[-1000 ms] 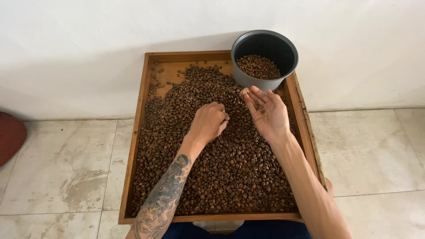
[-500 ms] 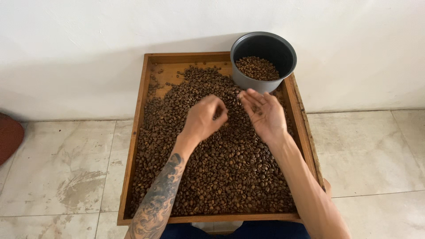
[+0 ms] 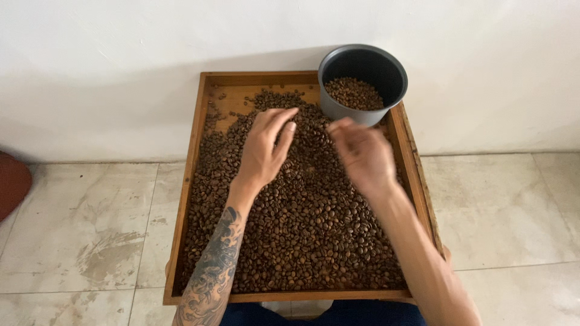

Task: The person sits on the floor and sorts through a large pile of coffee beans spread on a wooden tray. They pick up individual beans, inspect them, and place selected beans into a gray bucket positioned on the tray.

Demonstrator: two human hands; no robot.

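Observation:
A wooden tray [image 3: 183,211] rests on my lap, covered with roasted coffee beans [image 3: 314,235]. My left hand [image 3: 264,151] lies flat on the beans near the tray's far middle, fingers stretched forward and slightly apart. My right hand [image 3: 362,156] hovers just above the beans to the right, blurred by motion, with fingers bunched toward the thumb. Whether it holds beans is unclear. A dark grey pot [image 3: 345,113] stands on the tray's far right corner, just beyond the right hand, with sorted beans [image 3: 354,92] inside.
The tray's far left corner [image 3: 232,96] shows bare wood with a few stray beans. A white wall [image 3: 121,72] rises behind the tray. Pale floor tiles [image 3: 90,229] lie on both sides, and a dark red rounded object [image 3: 11,184] sits at the left edge.
My left hand has slid forward over the beans toward the tray's far side. My right hand has turned from palm up to fingers bunched, shifting slightly toward the pot.

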